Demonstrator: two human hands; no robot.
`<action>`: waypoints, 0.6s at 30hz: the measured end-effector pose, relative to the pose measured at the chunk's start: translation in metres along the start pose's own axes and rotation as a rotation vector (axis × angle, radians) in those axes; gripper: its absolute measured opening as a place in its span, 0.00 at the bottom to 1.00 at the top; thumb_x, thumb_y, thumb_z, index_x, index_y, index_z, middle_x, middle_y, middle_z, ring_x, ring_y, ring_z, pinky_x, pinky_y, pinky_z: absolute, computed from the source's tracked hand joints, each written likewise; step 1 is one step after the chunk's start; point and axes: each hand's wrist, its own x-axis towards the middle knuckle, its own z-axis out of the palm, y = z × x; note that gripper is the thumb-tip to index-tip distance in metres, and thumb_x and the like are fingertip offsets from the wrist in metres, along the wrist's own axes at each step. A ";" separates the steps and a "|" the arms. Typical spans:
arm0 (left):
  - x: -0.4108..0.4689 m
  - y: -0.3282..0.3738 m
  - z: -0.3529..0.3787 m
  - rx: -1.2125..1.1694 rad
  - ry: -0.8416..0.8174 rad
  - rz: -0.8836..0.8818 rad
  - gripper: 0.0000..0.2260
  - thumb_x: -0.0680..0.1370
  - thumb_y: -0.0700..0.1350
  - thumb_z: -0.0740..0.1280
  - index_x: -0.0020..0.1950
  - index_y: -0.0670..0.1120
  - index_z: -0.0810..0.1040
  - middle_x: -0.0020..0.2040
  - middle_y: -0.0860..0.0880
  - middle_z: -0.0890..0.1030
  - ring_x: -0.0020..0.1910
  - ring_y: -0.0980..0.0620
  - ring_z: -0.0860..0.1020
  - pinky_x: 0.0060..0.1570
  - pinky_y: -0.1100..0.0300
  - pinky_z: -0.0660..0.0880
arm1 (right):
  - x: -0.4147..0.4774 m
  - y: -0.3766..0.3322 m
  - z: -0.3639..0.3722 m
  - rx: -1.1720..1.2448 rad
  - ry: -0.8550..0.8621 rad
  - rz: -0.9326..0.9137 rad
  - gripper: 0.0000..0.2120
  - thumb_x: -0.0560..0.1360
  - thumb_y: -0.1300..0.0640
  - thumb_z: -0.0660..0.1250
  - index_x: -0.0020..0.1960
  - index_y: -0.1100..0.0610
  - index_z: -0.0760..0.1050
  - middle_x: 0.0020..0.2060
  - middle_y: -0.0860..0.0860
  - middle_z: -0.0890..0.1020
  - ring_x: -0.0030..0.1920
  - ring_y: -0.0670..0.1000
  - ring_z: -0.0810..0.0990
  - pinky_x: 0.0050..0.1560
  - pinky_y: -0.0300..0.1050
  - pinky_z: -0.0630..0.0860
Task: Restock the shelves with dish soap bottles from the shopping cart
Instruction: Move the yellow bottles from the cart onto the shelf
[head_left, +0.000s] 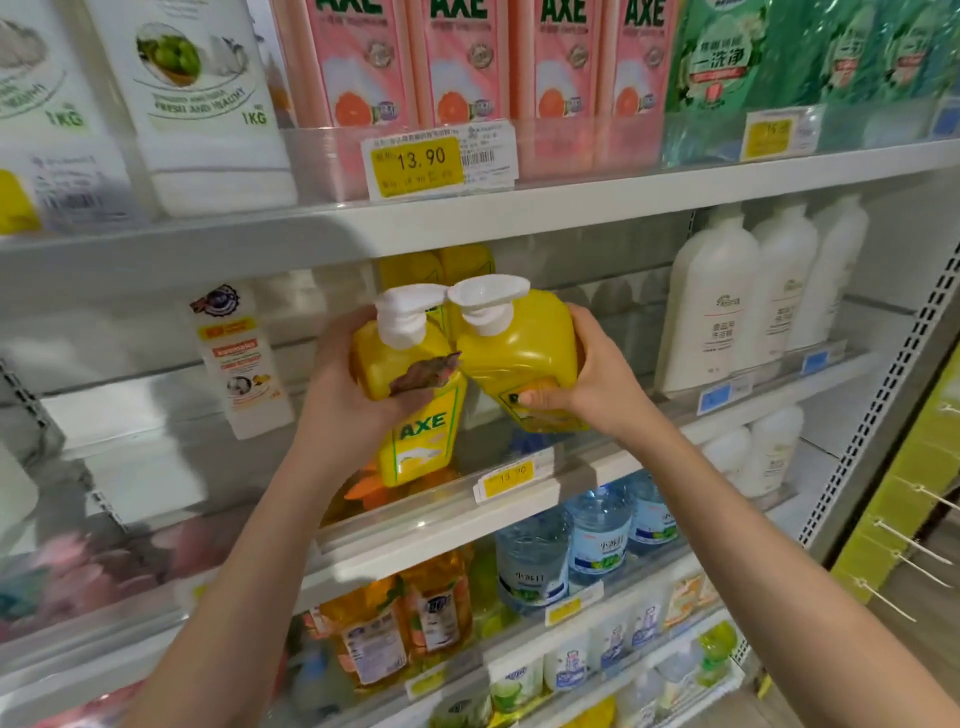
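Note:
My left hand (343, 395) grips a yellow AXE dish soap bottle (415, 415) with a white pump top, held tilted in front of the middle shelf (519, 499). My right hand (587, 379) grips a second yellow bottle (519, 358) of the same kind, right beside the first so their shoulders touch. Both bottles hang just above the shelf's front lip. More yellow bottles (441, 265) stand at the back of that shelf bay. The shopping cart is out of view.
Pink AXE refill packs (457, 67) and white 1 kg jugs (208, 104) fill the upper shelf. White bottles (717, 306) stand right of the bay, a white-labelled bottle (239, 358) to the left. Blue and orange bottles sit on lower shelves. A yellow price tag (509, 478) marks the lip.

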 end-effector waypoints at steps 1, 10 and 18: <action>0.006 -0.005 0.002 -0.033 0.000 -0.031 0.34 0.65 0.37 0.78 0.58 0.63 0.64 0.59 0.53 0.73 0.51 0.57 0.75 0.43 0.77 0.70 | 0.005 0.005 0.001 0.009 -0.006 0.018 0.43 0.54 0.48 0.80 0.64 0.42 0.63 0.58 0.41 0.74 0.59 0.45 0.75 0.57 0.39 0.73; 0.054 -0.024 0.014 -0.172 -0.026 -0.163 0.31 0.62 0.43 0.78 0.55 0.68 0.68 0.57 0.49 0.80 0.53 0.51 0.81 0.54 0.49 0.78 | 0.033 0.044 -0.006 0.205 -0.016 0.207 0.43 0.57 0.56 0.79 0.68 0.53 0.64 0.57 0.49 0.79 0.55 0.48 0.80 0.51 0.44 0.77; 0.072 -0.031 0.029 -0.176 -0.082 -0.224 0.33 0.71 0.39 0.74 0.71 0.50 0.64 0.56 0.48 0.80 0.51 0.55 0.80 0.51 0.58 0.78 | 0.058 0.059 -0.015 0.245 -0.174 0.298 0.44 0.59 0.51 0.79 0.69 0.57 0.65 0.58 0.55 0.81 0.57 0.55 0.81 0.59 0.57 0.76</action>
